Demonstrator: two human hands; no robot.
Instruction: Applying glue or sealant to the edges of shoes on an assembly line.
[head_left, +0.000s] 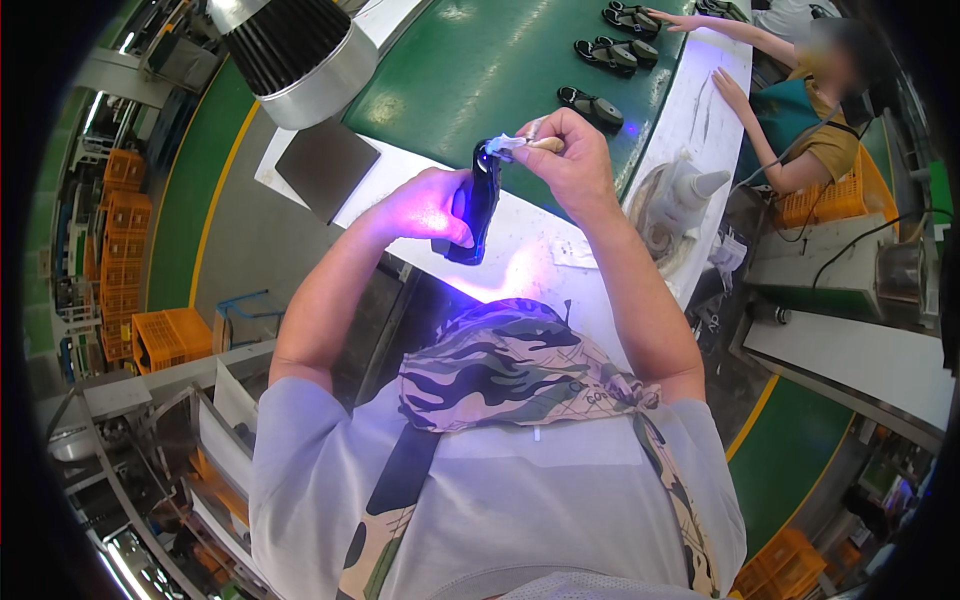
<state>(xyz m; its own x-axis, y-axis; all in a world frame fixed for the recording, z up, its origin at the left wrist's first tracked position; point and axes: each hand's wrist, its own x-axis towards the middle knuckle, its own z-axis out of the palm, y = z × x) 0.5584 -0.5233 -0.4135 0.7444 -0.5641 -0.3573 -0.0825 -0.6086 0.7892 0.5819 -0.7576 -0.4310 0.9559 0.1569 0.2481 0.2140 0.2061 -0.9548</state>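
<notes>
My left hand grips a black sandal held on end over the near edge of the white table, with the thumb across its side. Violet-blue light falls on the hand and the sandal. At the sandal's upper end, my right hand pinches a small pale cloth, which touches the sandal there. A short beige piece shows at those same fingertips; its kind is unclear. Beyond my hands, a black sandal lies on the green conveyor belt, with several more farther along.
A white squeeze bottle stands at the table's right. A metal lamp housing hangs at upper left above a dark flat board. Across the belt's right side, a co-worker's hand reaches toward the far sandals. Orange crates stand left.
</notes>
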